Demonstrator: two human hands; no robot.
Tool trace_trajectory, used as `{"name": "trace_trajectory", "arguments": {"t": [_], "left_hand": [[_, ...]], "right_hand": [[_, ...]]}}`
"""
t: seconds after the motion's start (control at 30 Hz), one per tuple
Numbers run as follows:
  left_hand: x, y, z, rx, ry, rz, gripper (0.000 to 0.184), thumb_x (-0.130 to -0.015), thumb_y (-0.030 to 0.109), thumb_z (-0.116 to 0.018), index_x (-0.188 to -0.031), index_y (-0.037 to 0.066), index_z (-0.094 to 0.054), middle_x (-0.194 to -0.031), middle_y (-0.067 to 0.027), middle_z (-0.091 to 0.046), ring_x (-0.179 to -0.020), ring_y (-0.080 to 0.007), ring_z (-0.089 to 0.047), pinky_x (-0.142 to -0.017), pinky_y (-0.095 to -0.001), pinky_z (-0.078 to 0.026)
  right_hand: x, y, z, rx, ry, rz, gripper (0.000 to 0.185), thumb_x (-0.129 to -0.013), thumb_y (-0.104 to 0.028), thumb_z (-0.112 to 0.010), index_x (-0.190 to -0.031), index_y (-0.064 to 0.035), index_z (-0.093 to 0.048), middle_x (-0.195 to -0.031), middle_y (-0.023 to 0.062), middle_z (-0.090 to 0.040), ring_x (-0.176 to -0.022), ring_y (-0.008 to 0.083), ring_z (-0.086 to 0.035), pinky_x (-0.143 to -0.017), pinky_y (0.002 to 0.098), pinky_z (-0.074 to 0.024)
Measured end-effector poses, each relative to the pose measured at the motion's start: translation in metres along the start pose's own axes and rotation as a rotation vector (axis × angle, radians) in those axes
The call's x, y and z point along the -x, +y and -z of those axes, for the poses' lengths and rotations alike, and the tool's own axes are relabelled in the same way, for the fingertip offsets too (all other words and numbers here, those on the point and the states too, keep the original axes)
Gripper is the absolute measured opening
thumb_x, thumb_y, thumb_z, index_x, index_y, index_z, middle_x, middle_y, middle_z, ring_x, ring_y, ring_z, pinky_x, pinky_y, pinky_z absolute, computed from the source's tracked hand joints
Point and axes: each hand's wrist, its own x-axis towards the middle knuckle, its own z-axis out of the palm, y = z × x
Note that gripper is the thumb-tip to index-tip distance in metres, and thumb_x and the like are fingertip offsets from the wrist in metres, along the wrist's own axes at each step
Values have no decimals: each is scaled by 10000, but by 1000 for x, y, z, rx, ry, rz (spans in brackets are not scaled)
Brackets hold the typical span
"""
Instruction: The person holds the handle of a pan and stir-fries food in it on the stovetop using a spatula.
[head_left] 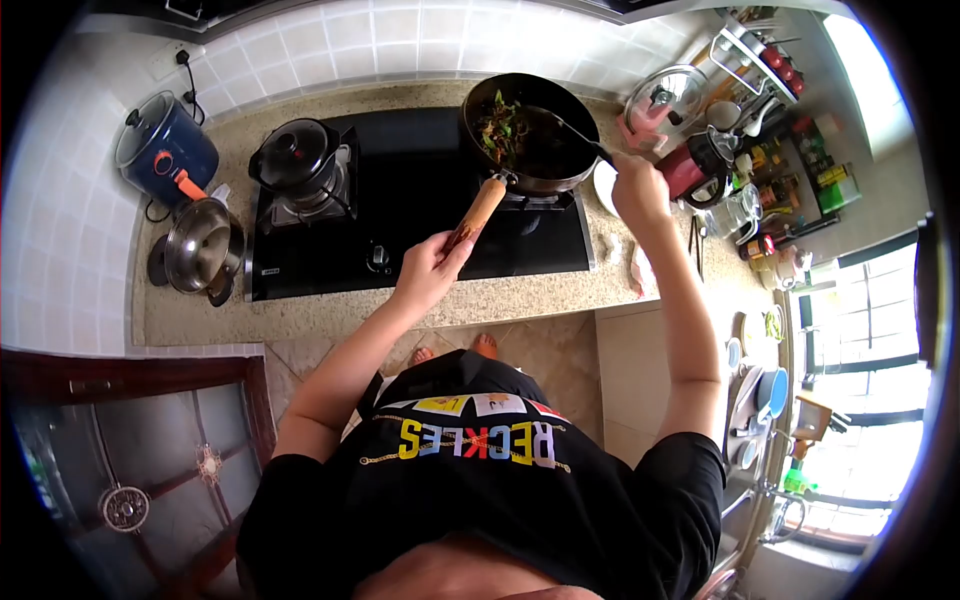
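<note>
My left hand (432,268) is closed around the wooden handle (482,208) of a dark wok (570,118). The wok stands over the right burner of the black glass gas stove (410,170). My right hand (640,190) grips a dark spatula (585,137) whose far end reaches down into the wok. Chopped greens with reddish bits (502,132) lie along the wok's left side. The spatula's blade is hard to make out against the dark metal.
A lidded black pot (294,158) sits on the left burner. Left of the stove are a blue cooker (165,150) and a steel pan (200,245). To the right stand a glass lid (668,95), a red kettle (695,168) and several bottles; a white bowl (606,188) is partly hidden.
</note>
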Motion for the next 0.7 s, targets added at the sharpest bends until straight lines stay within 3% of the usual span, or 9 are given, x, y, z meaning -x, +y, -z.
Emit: {"name": "trace_trajectory", "arguments": {"t": [0.1, 0.17, 0.27, 0.37, 0.43, 0.5, 0.57, 0.63, 0.7], "left_hand": [[3, -11, 1, 90, -1, 42, 383, -921, 306, -566, -1064, -49, -586, -633, -2, -543, -554, -57, -514, -502, -215, -404], [7, -15, 4, 120, -10, -31, 383, -932, 303, -547, -1069, -52, -587, -635, -10, -540, -555, -57, -513, -500, -213, -402], [17, -9, 17, 144, -76, 46, 399, -962, 318, -481, -1070, -52, -582, -627, -13, -531, -528, -63, -498, -490, -211, -400], [20, -42, 21, 455, -83, 140, 413, -985, 330, -415, -1065, -40, -581, -618, -11, -526, -492, -71, -469, -480, -211, -396], [18, -54, 18, 430, -76, 152, 412, -998, 337, -370, -1060, -7, -588, -611, -8, -525, -467, -70, -440, -470, -208, -388], [14, -70, 13, 172, -47, 194, 361, -987, 310, -406, -1059, 7, -589, -601, -14, -520, -476, -77, -455, -471, -231, -399], [5, -91, 2, -294, -29, 52, 278, -881, 229, -569, -1030, -4, -585, -632, -74, -569, -545, -226, -560, -532, -330, -451], [-1, -112, -11, -412, 80, -164, 265, -857, 211, -589, -1015, -2, -589, -642, -103, -588, -584, -303, -580, -570, -377, -472], [-7, -119, -17, -470, 153, -224, 246, -853, 213, -591, -970, -3, -598, -648, -123, -596, -603, -323, -589, -585, -401, -476]], "right_hand": [[14, 9, -61, 168, -144, 167, 321, -835, -63, -467, -1151, -23, -500, -962, 162, -613, -762, 324, -646, -640, 404, -517], [37, 9, -65, 149, -164, 222, 425, -835, -29, -445, -1259, -40, -466, -862, 145, -589, -770, 293, -626, -652, 394, -510], [59, 5, -3, 301, -196, 322, 426, -811, 16, -462, -1233, -27, -488, -860, 131, -589, -748, 275, -631, -628, 382, -511], [46, 1, 64, 302, -240, 185, 386, -802, -2, -467, -1154, -110, -582, -822, 104, -593, -688, 269, -633, -603, 366, -504], [43, -2, 71, 300, -222, 223, 307, -808, -32, -485, -1077, -130, -595, -819, 91, -601, -693, 257, -643, -579, 350, -508], [43, -21, 66, 333, -199, 326, 196, -822, -63, -496, -978, -106, -606, -833, 87, -620, -687, 250, -656, -559, 327, -521], [35, -32, 16, 357, -252, 208, 179, -833, -63, -493, -983, -63, -589, -836, 86, -624, -703, 229, -659, -570, 309, -530], [37, -21, -29, 375, -170, 240, 172, -839, -69, -493, -990, -51, -574, -838, 84, -625, -713, 221, -661, -577, 303, -533], [37, -16, -30, 392, -78, 281, 168, -845, -76, -493, -996, -38, -559, -840, 83, -625, -723, 212, -663, -585, 297, -536]]}}
